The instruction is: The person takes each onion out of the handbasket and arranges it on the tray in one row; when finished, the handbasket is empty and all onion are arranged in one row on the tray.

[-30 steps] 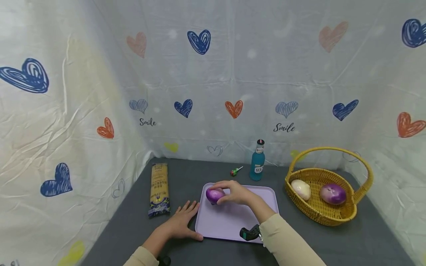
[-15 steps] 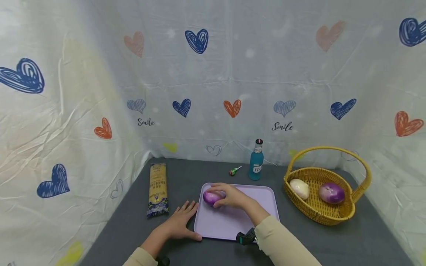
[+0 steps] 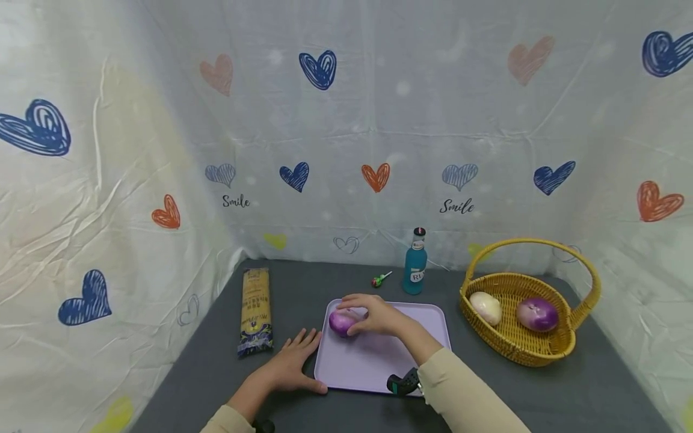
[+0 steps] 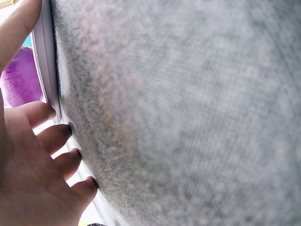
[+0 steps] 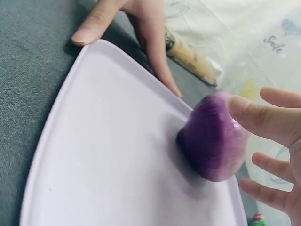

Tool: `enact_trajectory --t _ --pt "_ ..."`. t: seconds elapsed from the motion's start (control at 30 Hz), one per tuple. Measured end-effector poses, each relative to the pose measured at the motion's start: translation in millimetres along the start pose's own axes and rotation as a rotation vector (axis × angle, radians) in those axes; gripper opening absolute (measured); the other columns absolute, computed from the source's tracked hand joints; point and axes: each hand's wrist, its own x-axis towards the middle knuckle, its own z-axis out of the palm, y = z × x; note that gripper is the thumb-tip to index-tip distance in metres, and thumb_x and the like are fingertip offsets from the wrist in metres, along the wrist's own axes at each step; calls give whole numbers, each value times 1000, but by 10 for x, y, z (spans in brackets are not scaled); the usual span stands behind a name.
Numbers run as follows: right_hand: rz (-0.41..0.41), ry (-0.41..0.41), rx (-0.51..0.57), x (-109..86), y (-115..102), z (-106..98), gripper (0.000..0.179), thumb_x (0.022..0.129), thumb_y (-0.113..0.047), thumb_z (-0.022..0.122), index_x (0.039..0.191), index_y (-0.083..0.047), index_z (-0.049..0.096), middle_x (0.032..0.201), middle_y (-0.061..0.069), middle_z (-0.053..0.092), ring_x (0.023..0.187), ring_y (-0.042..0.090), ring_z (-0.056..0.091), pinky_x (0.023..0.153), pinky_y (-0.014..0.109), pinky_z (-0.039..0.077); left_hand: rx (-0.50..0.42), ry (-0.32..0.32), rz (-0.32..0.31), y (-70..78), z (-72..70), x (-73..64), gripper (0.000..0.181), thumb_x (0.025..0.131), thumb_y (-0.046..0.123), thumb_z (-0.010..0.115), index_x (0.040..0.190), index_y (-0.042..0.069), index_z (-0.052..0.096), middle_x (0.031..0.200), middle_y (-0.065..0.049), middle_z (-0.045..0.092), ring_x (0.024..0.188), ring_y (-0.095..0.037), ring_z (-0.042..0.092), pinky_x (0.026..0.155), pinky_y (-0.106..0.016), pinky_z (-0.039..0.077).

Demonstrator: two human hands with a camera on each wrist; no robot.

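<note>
A purple onion is at the far left part of the lilac tray, and my right hand holds it from the right, thumb on the near side and fingers over the top. In the right wrist view the thumb touches the onion's skin, its pointed end towards the tray. My left hand lies with fingers spread at the tray's left edge, thumb by the near left corner. The left wrist view shows its fingertips along the grey cloth beside the tray rim.
At right stands a yellow wicker basket holding a white onion and another purple onion. Behind the tray are a blue bottle and a lollipop. A yellow noodle packet lies left of the tray.
The purple onion in my right hand has shifted slightly left and lower over the tray. My left hand has stayed at the tray's edge. The head view has turned a little.
</note>
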Motion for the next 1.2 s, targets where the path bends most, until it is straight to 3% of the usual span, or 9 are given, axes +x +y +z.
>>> enact_trajectory --t 0.27,0.57,0.8,1.2 --pt "-24 5 1 -91 -77 -200 54 85 -21 83 135 -14 66 150 12 53 138 35 50 95 50 56 -7 -2 1 31 -38 -23 120 71 65 81 161 8 26 166 -20 22 154 -46 12 119 -70 12" --pt "-29 24 6 -229 -115 -471 53 87 -19 81 137 -17 64 149 11 55 139 30 50 99 52 54 -14 -4 -14 40 -34 -27 120 71 65 82 161 9 25 166 -20 22 154 -45 12 119 -69 12" --pt "-28 59 6 -381 -119 -649 54 87 -20 81 138 -21 64 148 7 56 139 29 50 99 52 54 -26 1 8 34 -11 -31 119 72 62 83 160 7 26 166 -21 22 154 -47 13 118 -70 11" --pt "-27 98 -22 -629 -67 -890 52 88 -16 79 138 -13 63 148 17 54 136 38 50 95 54 55 -37 -4 24 50 -43 -33 118 72 60 84 160 6 26 165 -22 23 153 -48 13 118 -71 11"
